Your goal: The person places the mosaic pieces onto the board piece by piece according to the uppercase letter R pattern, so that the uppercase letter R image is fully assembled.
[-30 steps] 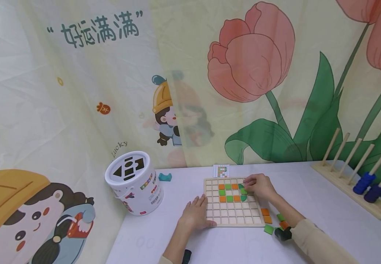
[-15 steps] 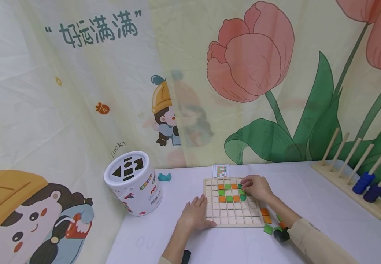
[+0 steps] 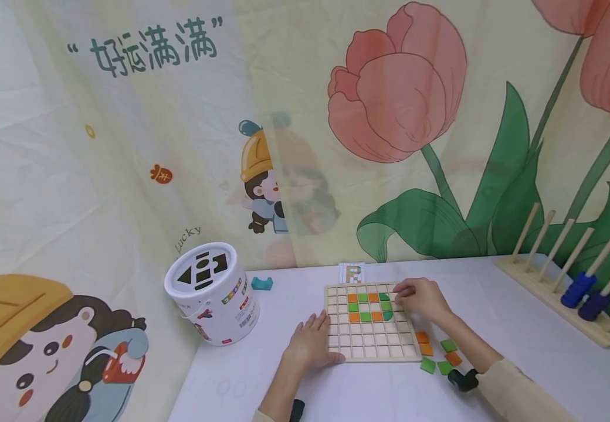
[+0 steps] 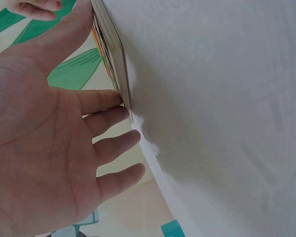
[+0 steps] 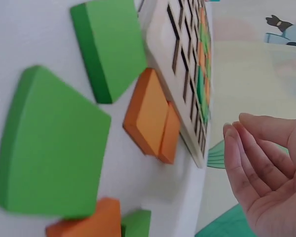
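Note:
A wooden grid board (image 3: 364, 341) lies flat on the white table. Orange and green square tiles form a ring in its upper cells, with dark green rounded tiles (image 3: 387, 316) at two right corners and a light green tile (image 3: 386, 306) between them. My left hand (image 3: 309, 343) rests at the board's left edge, fingers stretched; in the left wrist view its thumb and fingertips touch the board's side (image 4: 119, 59). Just above the board's upper right edge is my right hand (image 3: 423, 299). The right wrist view shows its thumb and fingers (image 5: 256, 163) loosely bent, nothing between them.
Loose orange tiles (image 3: 424, 344) and green tiles (image 3: 428, 366) lie right of the board, by a black wrist device (image 3: 463, 381). Behind it is a pattern card (image 3: 351, 272). A white bucket (image 3: 244, 316) and teal block (image 3: 262, 283) stand left, a wooden peg stand (image 3: 534, 287) right.
My right hand has come away from the green tile and shifted right, uncovering it and the upper dark green corner tile, both lying in the grid. The left hand stays put.

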A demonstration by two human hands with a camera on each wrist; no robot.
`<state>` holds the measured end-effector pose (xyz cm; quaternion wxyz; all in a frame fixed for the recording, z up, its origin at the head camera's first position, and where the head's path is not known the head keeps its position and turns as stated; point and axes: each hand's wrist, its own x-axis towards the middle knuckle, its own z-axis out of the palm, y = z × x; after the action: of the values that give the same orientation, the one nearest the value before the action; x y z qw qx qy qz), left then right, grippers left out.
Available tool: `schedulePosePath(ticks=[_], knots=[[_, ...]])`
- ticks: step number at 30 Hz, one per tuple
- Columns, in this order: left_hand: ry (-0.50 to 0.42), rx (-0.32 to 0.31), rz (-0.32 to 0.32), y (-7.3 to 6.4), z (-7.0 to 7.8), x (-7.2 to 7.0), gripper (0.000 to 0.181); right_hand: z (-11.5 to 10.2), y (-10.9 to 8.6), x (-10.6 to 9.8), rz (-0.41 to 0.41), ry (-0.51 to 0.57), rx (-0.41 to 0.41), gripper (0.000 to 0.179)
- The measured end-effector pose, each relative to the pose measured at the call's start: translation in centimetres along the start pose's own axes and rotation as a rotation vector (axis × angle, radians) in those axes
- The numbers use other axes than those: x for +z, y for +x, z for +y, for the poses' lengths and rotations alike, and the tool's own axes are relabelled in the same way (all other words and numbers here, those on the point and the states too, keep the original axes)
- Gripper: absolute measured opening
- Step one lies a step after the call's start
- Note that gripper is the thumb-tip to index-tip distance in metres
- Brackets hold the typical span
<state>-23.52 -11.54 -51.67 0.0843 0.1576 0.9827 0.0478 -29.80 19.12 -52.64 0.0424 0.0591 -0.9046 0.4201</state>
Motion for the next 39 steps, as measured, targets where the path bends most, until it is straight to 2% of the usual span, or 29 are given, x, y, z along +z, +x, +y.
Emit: schedulePosePath(ticks=[12, 25, 35, 39], knots=[[0.004, -0.006, 0.009, 0.1, -0.1, 0.3, 0.102, -0.5, -2.5, -2.1, 0.014, -0.024, -0.019, 0.018], [0.009, -0.001, 0.005, -0.1, 0.1, 0.1, 0.102, 0.0, -5.3, -2.8, 0.000, -0.031, -0.017, 0.018], [-0.007, 0.001, 0.013, -0.2, 0.1, 0.0, 0.101, 1.4, -7.1, -3.4, -0.081, -0.085, 0.006, 0.020], [-0.001, 0.002, 0.010, -0.2, 0.1, 0.0, 0.101, 2.0, -7.8, -3.8, -0.145, -0.106, 0.051, 0.026]])
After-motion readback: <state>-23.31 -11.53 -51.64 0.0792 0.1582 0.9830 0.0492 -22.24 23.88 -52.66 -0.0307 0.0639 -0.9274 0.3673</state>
